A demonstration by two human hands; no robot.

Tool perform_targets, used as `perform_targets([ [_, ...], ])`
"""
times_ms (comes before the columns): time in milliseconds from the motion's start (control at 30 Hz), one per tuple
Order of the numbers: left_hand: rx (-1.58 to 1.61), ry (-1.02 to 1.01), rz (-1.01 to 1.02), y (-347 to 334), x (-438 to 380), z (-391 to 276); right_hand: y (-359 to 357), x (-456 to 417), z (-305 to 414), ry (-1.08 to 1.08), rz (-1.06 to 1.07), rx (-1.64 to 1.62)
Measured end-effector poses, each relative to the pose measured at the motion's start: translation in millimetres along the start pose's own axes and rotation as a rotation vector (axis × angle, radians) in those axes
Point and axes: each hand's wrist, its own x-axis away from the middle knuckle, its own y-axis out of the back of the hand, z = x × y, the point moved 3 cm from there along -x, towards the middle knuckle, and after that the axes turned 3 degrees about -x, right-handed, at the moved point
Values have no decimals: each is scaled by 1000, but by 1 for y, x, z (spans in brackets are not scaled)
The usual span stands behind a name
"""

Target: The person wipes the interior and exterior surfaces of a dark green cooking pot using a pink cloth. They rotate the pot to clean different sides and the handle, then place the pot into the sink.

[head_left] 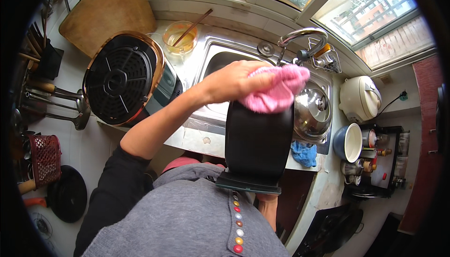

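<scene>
My left hand point(242, 81) grips a bunched pink cloth point(277, 90) against the far end of a black drawer point(260, 141), which looks like an air fryer's. The drawer is held up in front of my body, over the counter's front edge. Its front panel point(249, 185) is nearest my chest. Below that panel, my right hand point(269, 198) holds the drawer; its fingers are hidden behind it. To the left stands an air fryer point(160, 91) with a black slotted tray point(116, 76) on top, ringed in copper colour.
A steel sink point(214, 58) with a curved faucet point(306, 35) lies beyond the drawer. A domed steel lid point(313, 111) sits at its right, near a blue cloth point(304, 153). Farther right are a rice cooker point(358, 98) and a bowl point(348, 142). A glass bowl point(180, 39) stands behind.
</scene>
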Motion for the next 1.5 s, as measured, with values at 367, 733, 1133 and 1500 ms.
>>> perform_targets([
  [367,763,235,103,-9,-4,69,-2,0,0,-33,-168,-16],
  [733,686,285,80,-17,-6,63,44,24,-11,-14,-427,-83],
  [1133,683,357,88,-16,-9,82,-15,7,7,-26,-500,271],
  [1500,299,224,200,4,-14,37,-24,-3,14,-65,-326,297],
])
